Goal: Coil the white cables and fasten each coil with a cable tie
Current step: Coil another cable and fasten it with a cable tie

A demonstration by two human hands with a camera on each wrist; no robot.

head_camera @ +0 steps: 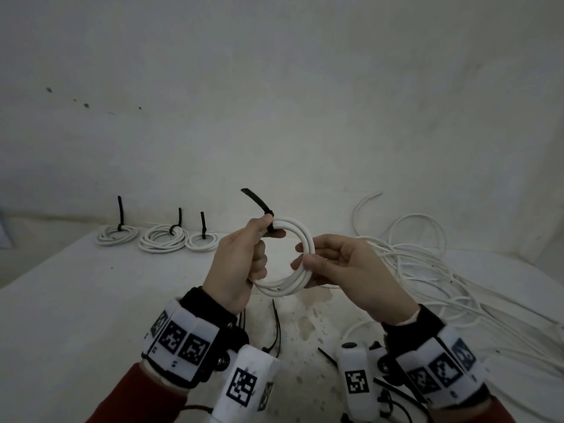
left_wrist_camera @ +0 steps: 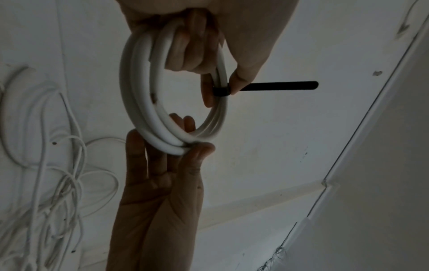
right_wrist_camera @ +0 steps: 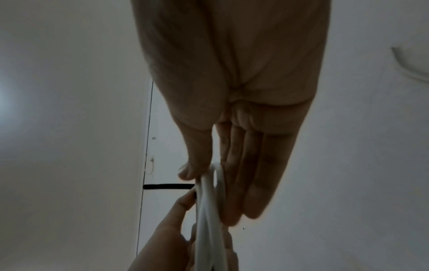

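the white table (head_camera: 91,300) carries, along its right side, a loose tangle of white cable (head_camera: 427,270). at the far left edge sit three finished coils (head_camera: 161,238) in a row, each bound by a black tie with its tail standing upright. spare black ties (head_camera: 276,325) lie on the near part of the table, below the hands. held up above the table between both hands is a white coil (head_camera: 297,264). the left hand (head_camera: 238,264) curls its fingers through the ring and pinches the black cable tie (left_wrist_camera: 267,86) wrapped round the strands, its tail sticking outward. the right hand (head_camera: 345,267) pinches the coil's opposite side between thumb and nearly straight fingers (right_wrist_camera: 255,183).
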